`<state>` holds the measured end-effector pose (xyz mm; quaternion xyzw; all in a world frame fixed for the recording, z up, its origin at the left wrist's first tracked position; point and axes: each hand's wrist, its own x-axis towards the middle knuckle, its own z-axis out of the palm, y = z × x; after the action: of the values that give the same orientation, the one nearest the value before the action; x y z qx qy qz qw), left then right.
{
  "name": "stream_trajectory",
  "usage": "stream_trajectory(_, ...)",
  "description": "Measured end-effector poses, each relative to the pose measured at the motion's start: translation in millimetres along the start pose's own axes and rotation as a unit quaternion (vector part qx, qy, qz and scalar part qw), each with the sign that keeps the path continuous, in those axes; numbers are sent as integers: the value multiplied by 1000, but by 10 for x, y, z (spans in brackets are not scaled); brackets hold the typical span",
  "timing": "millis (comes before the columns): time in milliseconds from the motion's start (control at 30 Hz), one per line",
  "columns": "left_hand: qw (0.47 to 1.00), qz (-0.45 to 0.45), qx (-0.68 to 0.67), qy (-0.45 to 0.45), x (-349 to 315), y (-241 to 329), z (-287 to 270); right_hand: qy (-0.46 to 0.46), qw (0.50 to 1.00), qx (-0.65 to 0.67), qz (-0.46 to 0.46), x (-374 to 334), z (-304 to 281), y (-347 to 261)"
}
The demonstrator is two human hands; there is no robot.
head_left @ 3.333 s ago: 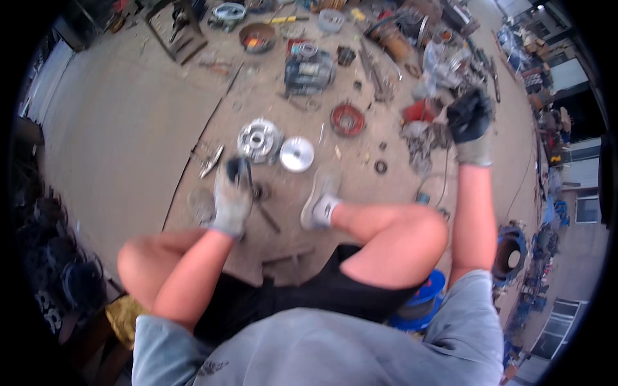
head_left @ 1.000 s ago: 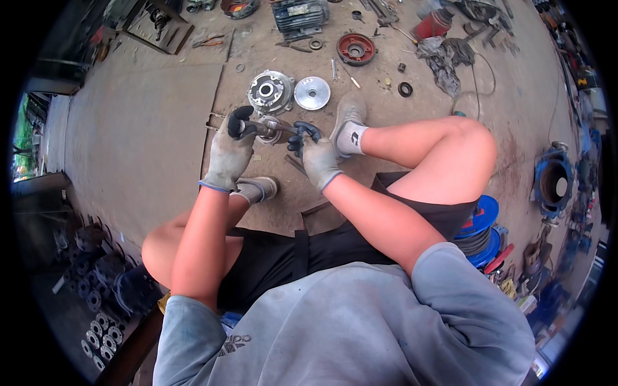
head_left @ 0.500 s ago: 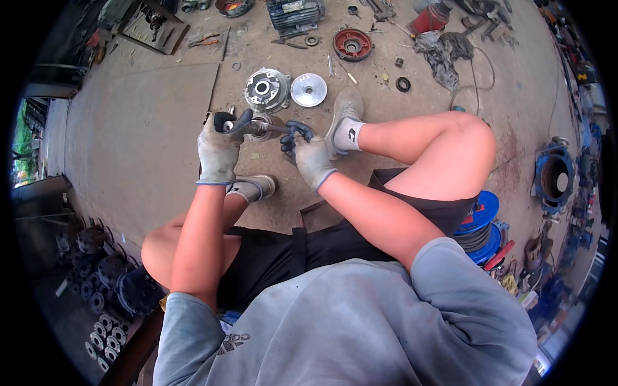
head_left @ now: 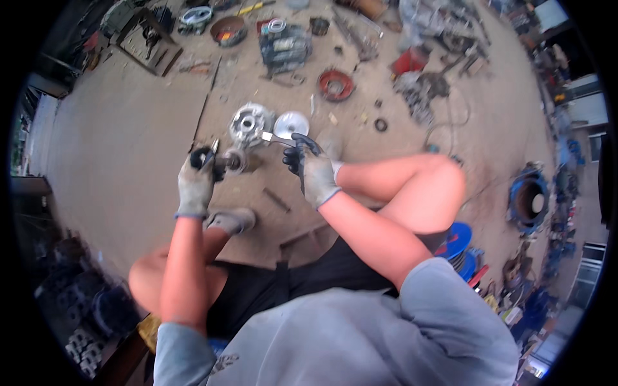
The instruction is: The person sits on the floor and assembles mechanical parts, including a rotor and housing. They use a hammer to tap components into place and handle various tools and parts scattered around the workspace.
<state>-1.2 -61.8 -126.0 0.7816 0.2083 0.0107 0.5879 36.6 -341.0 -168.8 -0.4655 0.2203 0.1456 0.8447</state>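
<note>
My left hand, in a white glove with dark fingertips, is closed round a metal shaft with a round, ring-like part at its right end. My right hand, gloved the same way, grips a flat hand tool whose pale, wide tip points left. That tip is apart from the shaft and appears in front of a silver motor end cover on the floor. Beside the cover lies a shiny round disc. Motion blurs the picture, so the tool's exact kind cannot be made out.
Beyond the disc lie a red-brown round cover, a dark ring and a finned motor body. A dark bar is on the floor between my feet. A blue cable reel stands by my right thigh.
The tool in my right hand has come away from the shaft and now points left above it. My left hand keeps hold of the shaft. The whole view has shifted and blurred.
</note>
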Motion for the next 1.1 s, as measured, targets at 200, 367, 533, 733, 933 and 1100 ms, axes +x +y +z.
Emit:
stream_trajectory(200,998,13,64,-5,-10,27,101,-78,928,-246,-270,901,-142,-2047)
stream_trajectory(367,980,62,190,-12,-83,212,353,-3,948,-264,-179,1892,-340,-3322)
stream_trajectory(533,924,109,367,5,11,385,452,11,975,-195,-102,3324,-165,-3350)
stream_trajectory(733,995,88,43,20,463,334,554,57,980,-176,-80,5097,-244,-2660)
stream_trajectory(933,987,147,55,-43,628,295,544,99,980,-138,-108,6092,-299,-2222)
stream_trajectory(1100,969,175,78,-156,742,373,599,122,974,-185,-47,6431,-95,-2385)
